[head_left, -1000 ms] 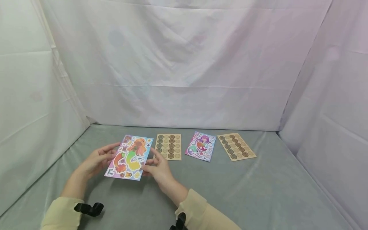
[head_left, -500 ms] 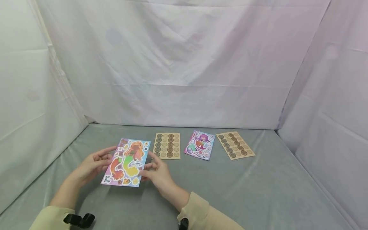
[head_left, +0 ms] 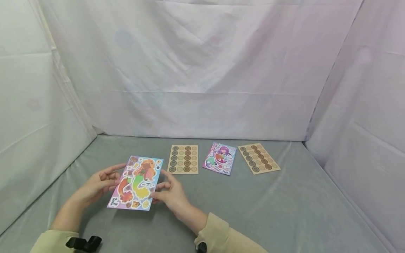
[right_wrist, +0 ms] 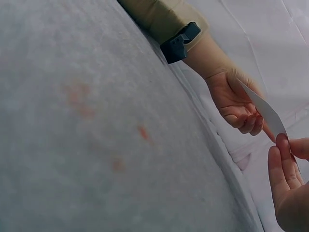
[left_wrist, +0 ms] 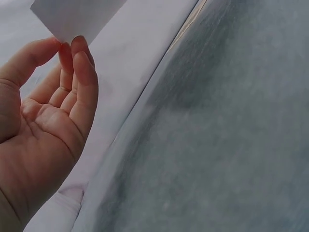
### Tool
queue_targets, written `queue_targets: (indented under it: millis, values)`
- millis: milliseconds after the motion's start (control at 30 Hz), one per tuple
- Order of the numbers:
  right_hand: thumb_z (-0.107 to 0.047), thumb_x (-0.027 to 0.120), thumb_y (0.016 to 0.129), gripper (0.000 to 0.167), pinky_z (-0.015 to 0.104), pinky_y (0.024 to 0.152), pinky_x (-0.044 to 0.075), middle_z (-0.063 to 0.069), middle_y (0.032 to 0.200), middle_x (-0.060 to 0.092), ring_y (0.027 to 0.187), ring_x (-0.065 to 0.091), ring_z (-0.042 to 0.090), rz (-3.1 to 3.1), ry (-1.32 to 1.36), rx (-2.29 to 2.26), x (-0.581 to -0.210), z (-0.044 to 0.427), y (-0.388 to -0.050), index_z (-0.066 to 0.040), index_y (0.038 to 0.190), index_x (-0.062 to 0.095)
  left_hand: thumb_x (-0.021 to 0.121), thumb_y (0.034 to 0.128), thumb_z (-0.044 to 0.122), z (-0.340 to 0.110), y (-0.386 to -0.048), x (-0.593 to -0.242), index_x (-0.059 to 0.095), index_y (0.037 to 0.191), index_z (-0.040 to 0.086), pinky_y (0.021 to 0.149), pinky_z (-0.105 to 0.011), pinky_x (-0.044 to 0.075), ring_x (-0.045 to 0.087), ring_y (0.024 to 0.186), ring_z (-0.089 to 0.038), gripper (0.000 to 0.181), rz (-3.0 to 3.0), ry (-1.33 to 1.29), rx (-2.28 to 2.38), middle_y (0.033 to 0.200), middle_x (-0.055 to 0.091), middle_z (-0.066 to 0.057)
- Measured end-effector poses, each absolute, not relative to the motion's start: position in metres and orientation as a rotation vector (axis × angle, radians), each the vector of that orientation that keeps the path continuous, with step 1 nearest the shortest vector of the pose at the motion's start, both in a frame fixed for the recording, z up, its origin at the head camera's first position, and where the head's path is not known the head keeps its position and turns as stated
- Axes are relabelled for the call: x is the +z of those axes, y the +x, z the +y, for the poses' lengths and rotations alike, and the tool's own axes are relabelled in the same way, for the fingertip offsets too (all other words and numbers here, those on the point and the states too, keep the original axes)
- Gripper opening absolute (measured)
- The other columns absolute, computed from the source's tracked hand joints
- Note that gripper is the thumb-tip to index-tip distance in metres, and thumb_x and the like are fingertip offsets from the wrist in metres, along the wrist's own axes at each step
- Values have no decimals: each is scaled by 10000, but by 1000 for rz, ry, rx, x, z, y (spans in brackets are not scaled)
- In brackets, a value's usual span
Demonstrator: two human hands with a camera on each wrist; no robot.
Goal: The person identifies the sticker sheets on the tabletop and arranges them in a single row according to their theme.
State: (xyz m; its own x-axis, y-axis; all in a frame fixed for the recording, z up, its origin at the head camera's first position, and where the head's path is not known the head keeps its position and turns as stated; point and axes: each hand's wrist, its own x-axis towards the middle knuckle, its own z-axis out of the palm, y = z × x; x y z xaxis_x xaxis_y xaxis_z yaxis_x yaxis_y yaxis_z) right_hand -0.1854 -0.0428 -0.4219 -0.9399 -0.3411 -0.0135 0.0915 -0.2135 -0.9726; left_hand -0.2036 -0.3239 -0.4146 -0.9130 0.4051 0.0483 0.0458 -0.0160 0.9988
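Observation:
A mermaid sticker sheet (head_left: 136, 184), pink and blue with its printed face up, is held tilted above the cloth on the left. My left hand (head_left: 98, 184) pinches its left edge between thumb and fingers. My right hand (head_left: 172, 196) pinches the opposite edge, low on the right side. The plain pale back of the sticker sheet (left_wrist: 79, 17) shows at the top of the left wrist view, in the fingertips of the left hand (left_wrist: 48, 116). Seen from the right wrist, the sticker sheet (right_wrist: 268, 111) bows slightly between both hands.
On the grey cloth (head_left: 253, 211) lie a tan sheet of round stickers (head_left: 184, 160), a smaller purple mermaid sheet (head_left: 219, 158) and another tan sheet (head_left: 258, 159), angled. White curtains (head_left: 202, 70) hang behind and at both sides.
Both hands have brought the mermaid sticker sheet nearer to me and slightly left, keeping their pinch on it. The three sheets on the cloth lie as before; the head view has shifted slightly.

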Motion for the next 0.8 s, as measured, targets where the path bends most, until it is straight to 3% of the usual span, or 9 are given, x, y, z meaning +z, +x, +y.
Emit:
queue_targets:
  millis: [367,800]
  values:
    - [186,685,736,873,362,611,575,161,831,666,594,643,180,1741,-319,-2203,-427,-46,-183,-53,1483,302,486,951,-52,-336,-204,-419,438,1402,263,817,-375,534,637,885,-177,552,1952,501,1927,936,631,-52]
    - [165,692,753,858,357,579,573,117,790,663,579,644,175,1771,-230,-2127,-433,-48,-178,-53,1482,297,484,935,-83,-341,-204,-425,348,1444,245,777,-350,542,625,853,-137,621,1839,558,1890,907,630,-33]
